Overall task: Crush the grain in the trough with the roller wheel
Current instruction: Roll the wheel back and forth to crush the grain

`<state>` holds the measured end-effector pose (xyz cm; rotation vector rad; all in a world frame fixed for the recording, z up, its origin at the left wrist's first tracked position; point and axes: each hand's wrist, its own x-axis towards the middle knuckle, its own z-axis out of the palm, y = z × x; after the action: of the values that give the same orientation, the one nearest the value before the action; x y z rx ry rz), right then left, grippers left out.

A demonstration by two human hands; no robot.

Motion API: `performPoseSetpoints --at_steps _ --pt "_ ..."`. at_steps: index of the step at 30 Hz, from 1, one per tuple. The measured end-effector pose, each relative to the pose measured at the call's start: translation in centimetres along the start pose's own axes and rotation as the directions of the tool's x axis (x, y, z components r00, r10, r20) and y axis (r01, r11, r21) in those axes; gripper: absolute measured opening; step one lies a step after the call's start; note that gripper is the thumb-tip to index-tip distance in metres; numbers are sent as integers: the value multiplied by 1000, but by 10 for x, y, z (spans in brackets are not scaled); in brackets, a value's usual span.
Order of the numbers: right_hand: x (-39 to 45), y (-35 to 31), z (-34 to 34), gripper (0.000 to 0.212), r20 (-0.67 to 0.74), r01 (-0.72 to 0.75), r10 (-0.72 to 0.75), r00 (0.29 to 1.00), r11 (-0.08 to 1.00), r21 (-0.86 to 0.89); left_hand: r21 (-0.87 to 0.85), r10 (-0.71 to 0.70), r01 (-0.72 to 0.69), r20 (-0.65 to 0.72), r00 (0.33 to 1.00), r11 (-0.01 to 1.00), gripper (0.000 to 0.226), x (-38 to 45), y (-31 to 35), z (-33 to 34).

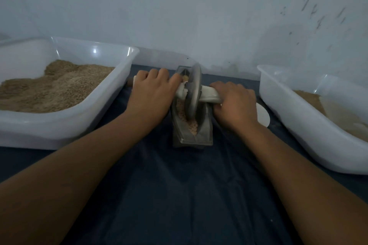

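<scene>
A: Grain (pixel 188 123) location?
B: In the narrow metal trough (pixel 205 133), centre of the dark blue cloth (pixel 179 195). The roller wheel (pixel 192 93) stands upright in it, rim in the grain.
A: Hands?
B: Left hand (pixel 151 93) curled round the pale axle handle (pixel 211 94) left of the wheel; right hand (pixel 236 103) gripping it on the right.
A: Surroundings?
B: Left white tub (pixel 123 77) holds brown meal; right white tub (pixel 278 95) similar. White disc (pixel 263 118) beside the right hand.
</scene>
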<state>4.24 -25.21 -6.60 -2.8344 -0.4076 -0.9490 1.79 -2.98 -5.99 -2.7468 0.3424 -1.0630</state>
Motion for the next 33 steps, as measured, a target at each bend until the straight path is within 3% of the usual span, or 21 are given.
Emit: performPoseSetpoints --at_steps 7,17,24,33 --pt "33 9 17 21 104 29 -21 994 996 -80 19 -10 10 18 1000 1000 38 22 -6 19" --pt "69 16 21 16 278 8 8 960 998 -57 -27 -2 5 103 995 1000 37 50 -16 31" --pt "55 12 23 18 137 49 -38 990 996 -77 -48 15 -12 67 998 999 41 39 -14 26" --pt "17 5 5 37 101 91 -85 991 994 -58 -27 -6 8 92 996 1000 47 13 -1 -2"
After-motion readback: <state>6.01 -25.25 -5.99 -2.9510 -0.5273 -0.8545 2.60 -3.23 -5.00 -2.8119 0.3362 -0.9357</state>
